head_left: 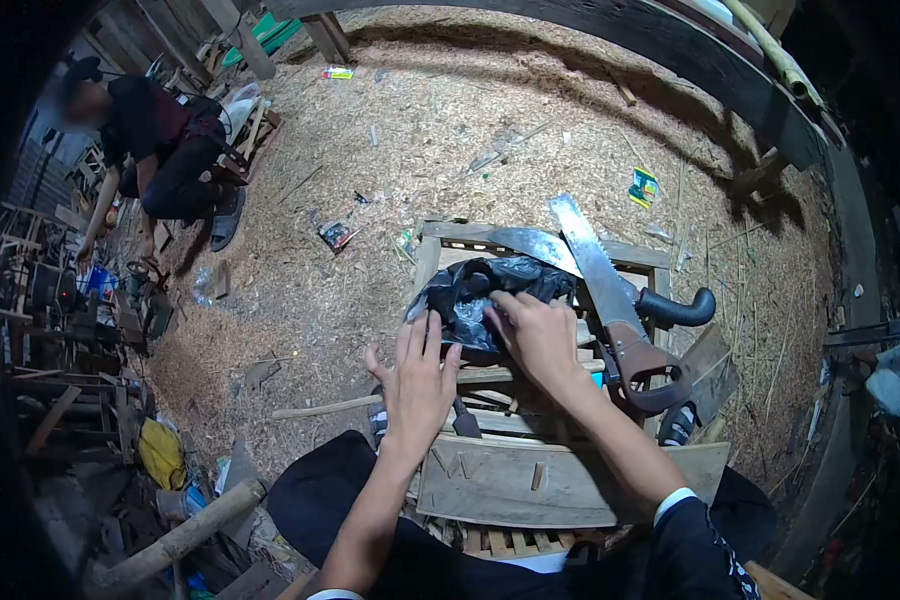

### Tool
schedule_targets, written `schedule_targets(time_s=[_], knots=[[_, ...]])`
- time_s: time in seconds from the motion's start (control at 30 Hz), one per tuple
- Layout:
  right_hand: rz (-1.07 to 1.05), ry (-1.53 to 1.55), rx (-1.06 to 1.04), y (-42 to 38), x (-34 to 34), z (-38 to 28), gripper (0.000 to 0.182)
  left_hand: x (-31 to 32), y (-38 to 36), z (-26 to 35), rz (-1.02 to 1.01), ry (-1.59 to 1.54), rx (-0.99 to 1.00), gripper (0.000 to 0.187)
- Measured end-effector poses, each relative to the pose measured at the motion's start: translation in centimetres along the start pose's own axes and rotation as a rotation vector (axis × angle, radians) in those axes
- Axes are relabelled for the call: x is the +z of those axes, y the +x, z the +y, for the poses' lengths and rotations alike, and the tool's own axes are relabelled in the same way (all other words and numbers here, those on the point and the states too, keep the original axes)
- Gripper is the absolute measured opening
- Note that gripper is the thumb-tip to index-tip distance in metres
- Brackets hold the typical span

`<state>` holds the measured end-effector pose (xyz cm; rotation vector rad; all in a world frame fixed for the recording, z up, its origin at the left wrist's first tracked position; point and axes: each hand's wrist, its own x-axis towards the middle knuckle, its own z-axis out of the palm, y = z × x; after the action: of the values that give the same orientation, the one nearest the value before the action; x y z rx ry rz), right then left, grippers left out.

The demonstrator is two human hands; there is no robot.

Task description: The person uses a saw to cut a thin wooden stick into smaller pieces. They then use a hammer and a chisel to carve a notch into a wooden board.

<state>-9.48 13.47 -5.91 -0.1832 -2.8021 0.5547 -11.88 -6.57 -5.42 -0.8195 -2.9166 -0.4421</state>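
Note:
A crumpled black plastic bag [438,297] lies with its mouth gaping on a low slatted wooden frame [642,252]. My left hand [420,385] is at the bag's near left edge, fingers stretched and apart, holding nothing. Over the right side of the bag, my right hand [542,340] has its fingers bent into the opening; what they grip, if anything, is hidden. Right of the bag lies a handsaw with a brown handle [650,370], its blade pointing away from me. It crosses a second saw with a curved black handle [678,307].
A wooden plank [570,487] lies across the frame close to my legs. Wood shavings [450,130] cover the ground, with scattered wrappers. At the left, another person [160,150] crouches beside piled wood and tools. A thick pole [185,540] juts in at lower left.

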Motion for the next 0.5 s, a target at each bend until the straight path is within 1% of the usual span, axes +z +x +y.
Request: schedule_targets(time_s=[0.07,0.1,0.13,0.2,0.23,0.27,0.33,0.4,0.43,0.5], knots=[[0.002,0.032,-0.152,0.1,0.5,-0.4,0.021,-0.1,0.1,0.0,-0.015,-0.006,-0.043,0.051],[-0.059,0.082,-0.098,0.4,0.6,-0.9,0.023,0.0,0.1,-0.1,-0.014,-0.006,-0.040,0.051],[-0.056,0.081,-0.095,0.7,0.9,-0.7,0.023,0.1,0.1,-0.2,-0.028,-0.022,-0.036,0.053],[-0.124,0.113,-0.097,1.7,1.5,-0.3,0.025,-0.2,0.3,-0.4,-0.038,-0.034,-0.028,0.054],[-0.165,0.109,-0.082,1.8,1.4,-0.5,0.028,-0.5,0.4,-0.3,-0.014,-0.053,0.022,0.055],[-0.165,0.109,-0.087,1.9,1.4,-0.6,0.028,-0.8,0.5,-0.1,0.009,-0.072,0.070,0.057],[-0.164,0.040,-0.066,1.8,1.6,-0.8,0.028,-1.3,0.5,0.1,-0.008,-0.132,0.080,0.055],[-0.152,0.054,-0.038,1.9,1.4,-0.6,0.027,-1.3,0.3,0.0,-0.011,0.000,0.129,0.051],[-0.138,0.070,-0.011,1.9,1.4,-0.7,0.026,-0.8,0.1,-0.4,-0.038,-0.020,0.117,0.048],[-0.153,0.067,-0.029,1.8,1.5,-1.1,0.024,-0.7,0.1,-0.5,-0.028,-0.041,0.103,0.047]])
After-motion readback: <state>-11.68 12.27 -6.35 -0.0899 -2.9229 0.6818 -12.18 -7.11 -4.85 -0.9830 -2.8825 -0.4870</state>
